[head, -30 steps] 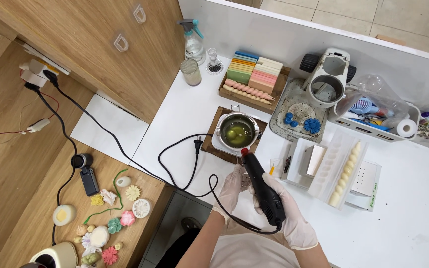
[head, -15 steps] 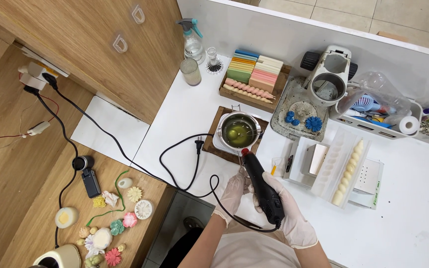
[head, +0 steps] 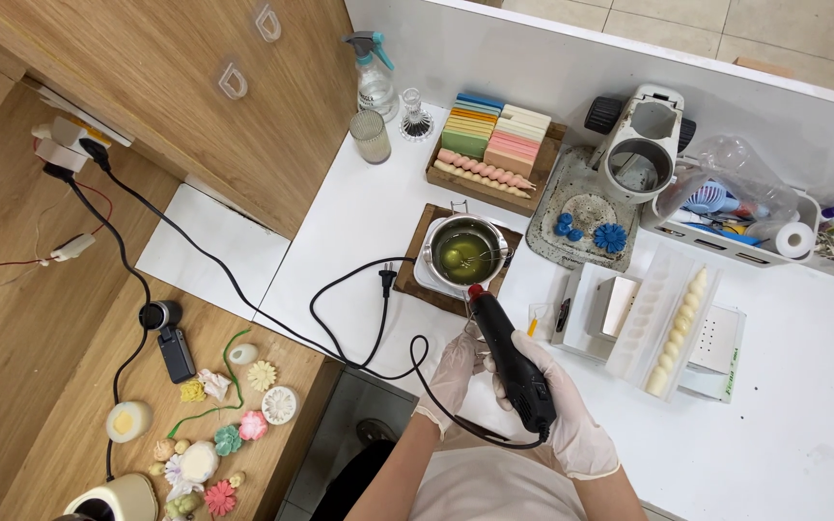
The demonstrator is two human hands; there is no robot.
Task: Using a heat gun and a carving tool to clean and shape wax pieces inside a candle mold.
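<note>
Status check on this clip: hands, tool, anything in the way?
Right hand gripping black heat gun; left hand steadying beside it. Nozzle at rim of metal pot of green liquid. Black cord loops alongside.

One heat gun (head: 514,371), one metal pot (head: 462,253), two gloved hands (head: 456,371)

Bare table (head: 803,425) open right of the hands, metal pot (head: 463,253) directly ahead, black cord (head: 359,318) looping left, clear mould tray (head: 673,318) flanking right
</note>
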